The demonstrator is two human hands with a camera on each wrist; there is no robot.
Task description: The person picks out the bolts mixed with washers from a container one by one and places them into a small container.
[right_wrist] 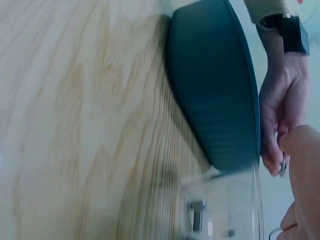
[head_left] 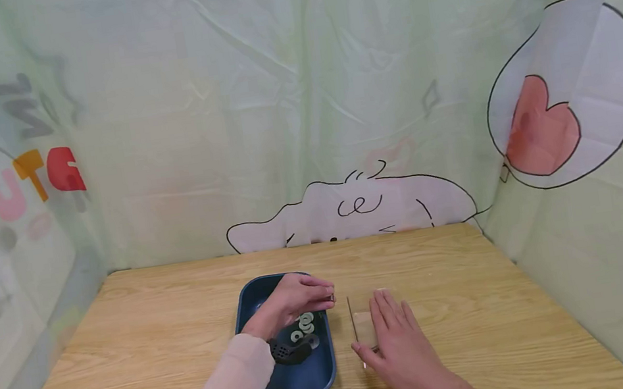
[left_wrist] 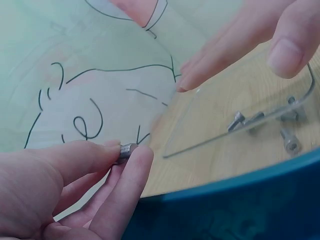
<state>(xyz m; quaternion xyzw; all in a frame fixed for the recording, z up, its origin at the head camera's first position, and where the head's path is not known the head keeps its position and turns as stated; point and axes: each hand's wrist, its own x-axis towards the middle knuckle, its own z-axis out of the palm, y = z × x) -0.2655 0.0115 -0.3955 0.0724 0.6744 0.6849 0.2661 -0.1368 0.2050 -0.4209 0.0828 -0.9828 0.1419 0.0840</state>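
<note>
My left hand (head_left: 297, 295) is over the right rim of a dark blue bin (head_left: 302, 382). Thumb and fingertips pinch a small metal bolt (left_wrist: 128, 151), mostly covered by the fingers in the head view. To the right of the bin is a clear plastic box (head_left: 364, 330). Through its wall several socket-head bolts (left_wrist: 236, 121) show in the left wrist view. My right hand (head_left: 403, 348) lies over this box with its fingers straight and together, the thumb spread toward the box's near left side.
Several pale washers (head_left: 306, 321) lie inside the bin, partly behind a black wrist-worn device (head_left: 290, 351) on the left arm. Both containers stand on a wooden table (head_left: 175, 333), with a printed curtain (head_left: 207, 136) hanging behind and at the sides.
</note>
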